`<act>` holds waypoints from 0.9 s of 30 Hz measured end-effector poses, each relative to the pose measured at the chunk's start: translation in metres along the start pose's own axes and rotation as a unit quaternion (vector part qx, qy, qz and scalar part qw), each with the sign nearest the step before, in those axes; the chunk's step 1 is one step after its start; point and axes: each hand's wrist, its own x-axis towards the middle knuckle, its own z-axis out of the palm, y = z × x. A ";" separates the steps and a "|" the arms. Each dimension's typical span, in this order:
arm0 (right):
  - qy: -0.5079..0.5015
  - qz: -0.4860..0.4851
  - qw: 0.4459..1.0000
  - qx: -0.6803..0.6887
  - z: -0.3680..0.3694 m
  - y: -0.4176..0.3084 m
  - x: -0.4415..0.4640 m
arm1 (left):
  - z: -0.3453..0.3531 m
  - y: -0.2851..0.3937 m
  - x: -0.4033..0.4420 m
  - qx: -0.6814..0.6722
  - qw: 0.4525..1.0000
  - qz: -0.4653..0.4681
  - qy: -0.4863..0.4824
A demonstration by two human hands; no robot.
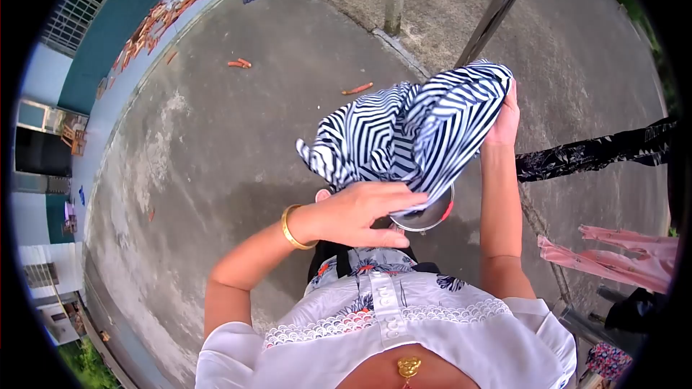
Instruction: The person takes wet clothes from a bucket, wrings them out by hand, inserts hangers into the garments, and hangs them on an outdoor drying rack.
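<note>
Striped cloth (375, 133), black and white, held bunched in front of the person above a concrete floor (209, 137), partly covering a round metal vessel (422, 220) below. The left hand (357, 212) lies at the cloth's lower edge, its fingers extended and its thumb apart from them, while the right hand (504, 119) supports the upper right end, its fingers largely hidden, so that their closure cannot be told. At right hang a dark patterned cloth (591, 155) and a pink garment (613, 256).

Dark-and-white striped cloth (371, 133), gold bangle (287, 227), pink garment (620, 258), white blouse (317, 360), grey ground (238, 122)
</note>
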 end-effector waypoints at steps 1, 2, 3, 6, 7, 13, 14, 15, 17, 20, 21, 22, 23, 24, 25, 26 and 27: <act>-0.265 0.274 0.891 0.248 0.007 -0.004 0.008 | 0.005 -0.001 -0.001 -0.056 0.995 0.055 -0.063; -0.212 0.132 0.967 -0.039 0.013 0.012 0.013 | -0.005 -0.009 -0.002 -0.052 0.995 0.061 -0.063; -0.131 -0.026 0.938 -0.320 0.019 0.032 0.014 | -0.017 -0.018 -0.005 -0.058 0.993 0.042 -0.089; -0.189 -0.113 0.925 -0.311 0.077 0.058 0.024 | -0.069 -0.045 -0.005 -0.128 0.987 -0.086 0.038; -0.196 -0.104 0.928 -0.299 0.093 0.062 0.026 | -0.082 -0.067 -0.006 -0.214 0.963 -0.109 0.118; -0.163 0.001 0.974 -0.159 0.151 0.059 0.060 | -0.175 -0.140 0.005 -0.145 0.937 -0.184 0.258; -0.156 0.009 0.977 -0.146 0.158 0.057 0.066 | -0.184 -0.150 0.006 -0.042 0.940 -0.179 0.288; -0.158 0.021 0.979 -0.124 0.167 0.056 0.071 | -0.190 -0.161 0.009 -0.045 0.941 -0.177 0.284; -0.168 0.054 0.984 -0.021 0.206 0.063 0.064 | -0.197 -0.172 0.018 -0.212 0.937 -0.180 0.210; -0.245 0.125 0.961 -0.014 0.226 0.067 0.073 | -0.204 -0.165 0.026 -0.299 0.938 -0.176 0.011; -0.240 0.134 0.961 -0.031 0.220 0.066 0.084 | -0.206 -0.161 0.026 -0.331 0.926 -0.175 -0.042; -0.228 0.126 0.965 -0.036 0.222 0.069 0.086 | -0.208 -0.156 0.026 -0.358 0.916 -0.176 -0.039; -0.216 0.117 0.968 -0.041 0.224 0.071 0.090 | -0.213 -0.155 0.028 -0.413 0.896 -0.161 -0.041; -0.286 0.150 0.946 -0.026 0.222 0.071 0.100 | -0.218 -0.152 0.032 -0.510 0.845 -0.162 -0.002; -0.336 0.150 0.929 -0.033 0.222 0.071 0.110 | -0.224 -0.150 0.037 -0.600 0.783 -0.159 0.038; -0.330 0.129 0.933 -0.066 0.222 0.071 0.116 | -0.231 -0.162 0.045 -0.628 0.756 -0.156 0.102; -0.325 0.107 0.934 -0.098 0.222 0.070 0.123 | -0.241 -0.169 0.051 -0.629 0.742 -0.135 0.189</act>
